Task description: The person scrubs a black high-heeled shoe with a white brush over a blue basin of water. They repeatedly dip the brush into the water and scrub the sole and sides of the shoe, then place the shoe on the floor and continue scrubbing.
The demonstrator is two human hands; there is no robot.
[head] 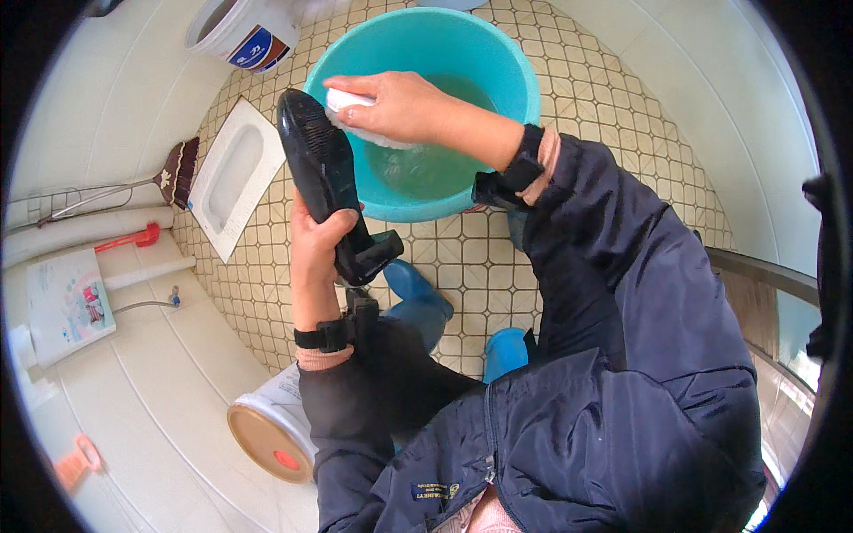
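A black heeled shoe (pixel 321 153) is in my left hand (pixel 316 243), gripped near its heel end. Its ridged sole faces up and its toe points away from me; the block heel sticks out to the right. My right hand (pixel 410 106) clasps a white scrubbing brush (pixel 348 100), with its pale bristles turned down towards the shoe's front edge. Whether the bristles touch the shoe, I cannot tell. Beneath both hands stands a large turquoise plastic tub (pixel 426 23) holding cloudy greenish water (pixel 426 176).
Left of the tub, a white squat toilet (pixel 234 170) is set in the tiled floor (pixel 466 256). A broom (pixel 178 174) leans by the wall. Two white buckets, one at the back (pixel 256 43) and one with a brown lid (pixel 270 436), flank my left side. A blue boot (pixel 420 300) is below.
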